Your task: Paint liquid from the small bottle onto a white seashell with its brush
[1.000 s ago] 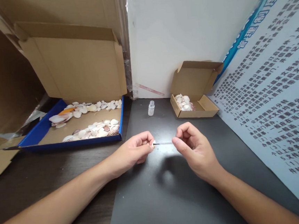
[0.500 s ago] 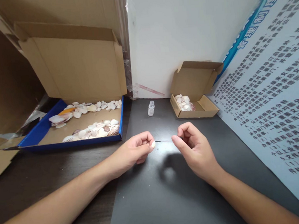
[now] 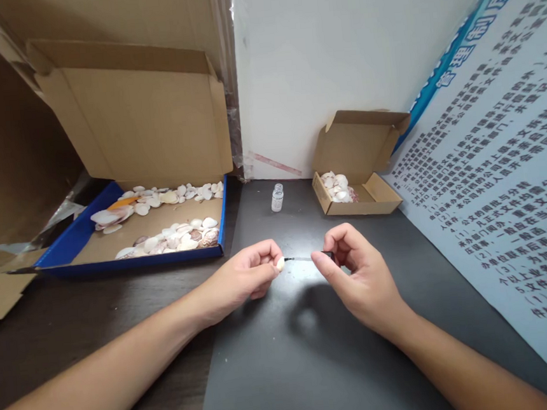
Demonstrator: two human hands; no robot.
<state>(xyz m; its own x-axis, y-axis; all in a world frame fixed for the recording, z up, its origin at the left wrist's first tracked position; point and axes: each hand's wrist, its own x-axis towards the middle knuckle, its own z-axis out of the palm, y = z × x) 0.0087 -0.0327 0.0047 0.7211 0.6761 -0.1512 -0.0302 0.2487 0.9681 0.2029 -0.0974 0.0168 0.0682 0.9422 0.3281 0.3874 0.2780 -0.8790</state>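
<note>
The left hand [image 3: 248, 276] pinches a small white shell [image 3: 280, 264] in its fingertips, just above the dark table [image 3: 316, 367]. The right hand [image 3: 356, 274] pinches a thin brush [image 3: 302, 258] that lies flat, left to right. Its tip touches the shell, right between both hands.

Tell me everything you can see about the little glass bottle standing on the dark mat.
The little glass bottle is small, clear and cylindrical, with a narrower neck whose mouth looks open, no cap visible. It stands upright near the back of the dark mat, close to the white wall, left of the small cardboard box of shells. Nothing touches it; both hands work nearer the camera.
</note>
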